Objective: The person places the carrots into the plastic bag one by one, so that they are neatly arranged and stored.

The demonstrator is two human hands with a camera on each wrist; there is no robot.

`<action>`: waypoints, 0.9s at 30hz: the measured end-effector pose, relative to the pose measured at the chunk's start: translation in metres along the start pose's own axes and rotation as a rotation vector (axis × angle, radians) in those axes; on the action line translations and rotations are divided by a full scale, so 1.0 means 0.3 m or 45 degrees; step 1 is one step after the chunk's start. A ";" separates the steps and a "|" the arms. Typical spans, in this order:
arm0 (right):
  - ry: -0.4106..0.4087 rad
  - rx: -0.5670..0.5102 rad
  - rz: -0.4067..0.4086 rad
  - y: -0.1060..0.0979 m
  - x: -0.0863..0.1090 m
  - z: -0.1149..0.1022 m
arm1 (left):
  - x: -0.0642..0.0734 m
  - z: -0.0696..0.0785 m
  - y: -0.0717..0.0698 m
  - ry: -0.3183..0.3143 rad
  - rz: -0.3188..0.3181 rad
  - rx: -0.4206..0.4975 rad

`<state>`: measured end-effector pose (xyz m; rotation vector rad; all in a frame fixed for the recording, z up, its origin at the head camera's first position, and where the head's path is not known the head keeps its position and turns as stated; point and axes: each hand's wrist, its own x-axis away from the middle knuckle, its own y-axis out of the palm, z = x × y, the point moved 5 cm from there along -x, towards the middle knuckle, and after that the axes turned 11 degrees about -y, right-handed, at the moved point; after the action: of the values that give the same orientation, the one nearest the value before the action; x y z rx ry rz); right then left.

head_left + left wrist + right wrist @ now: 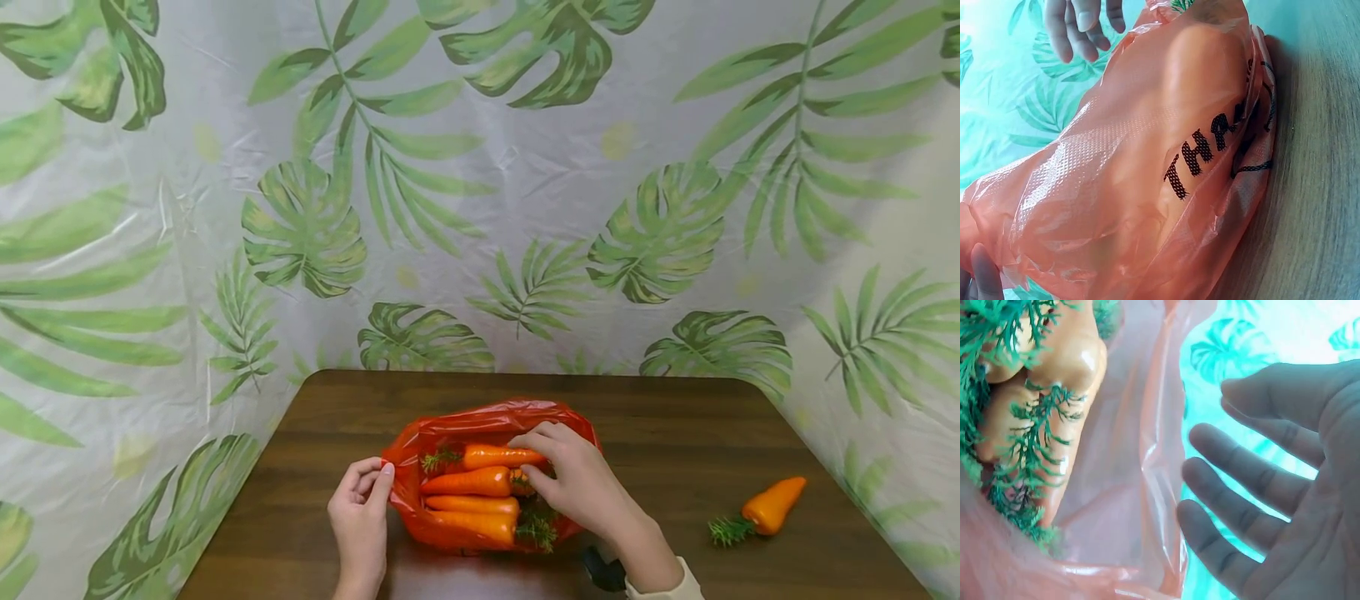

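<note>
A red plastic bag [408, 446] lies open on the table, printed with black letters in the left wrist view. Several orange carrots [468, 482] with green leafy tops [536, 527] lie inside it, side by side. At the bag's left rim, my left hand [360, 517] pinches the plastic between thumb and fingers. My right hand [581, 475] hovers over the bag's right side, fingers loosely bent; the right wrist view shows these fingers [1235, 519] spread with nothing between them. Which carrot lies nearest beneath them is hard to tell.
One more carrot [772, 506] lies on the brown wooden table [675, 433], to the right of the bag. Behind the table hangs a leaf-patterned sheet [525, 208]. A small black object [602, 569] shows beneath the right wrist.
</note>
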<state>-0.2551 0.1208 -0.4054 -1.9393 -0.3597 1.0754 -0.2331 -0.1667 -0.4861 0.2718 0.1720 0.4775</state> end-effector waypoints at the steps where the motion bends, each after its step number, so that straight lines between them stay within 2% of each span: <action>1: 0.007 -0.003 -0.016 -0.002 0.005 0.001 | 0.000 0.000 -0.001 0.002 0.002 -0.003; 7: 0.055 -0.131 -0.201 0.016 0.027 0.004 | -0.001 0.004 -0.003 0.011 0.010 -0.006; 11: 0.069 -0.268 -0.358 0.053 0.044 0.005 | -0.003 0.003 -0.002 0.000 0.002 0.004; 16: 0.106 -0.375 -0.523 0.101 0.068 0.011 | -0.002 0.000 -0.004 -0.007 0.012 -0.017; 22: 0.120 -0.418 -0.582 0.125 0.072 0.004 | 0.002 -0.004 -0.005 -0.015 0.013 -0.017; 27: 0.113 -0.374 -0.629 0.140 0.071 -0.001 | 0.001 -0.003 0.000 0.003 0.001 -0.001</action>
<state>-0.2487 0.1089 -0.4505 -1.9911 -0.9339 0.6367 -0.2331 -0.1665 -0.4872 0.2703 0.1735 0.4787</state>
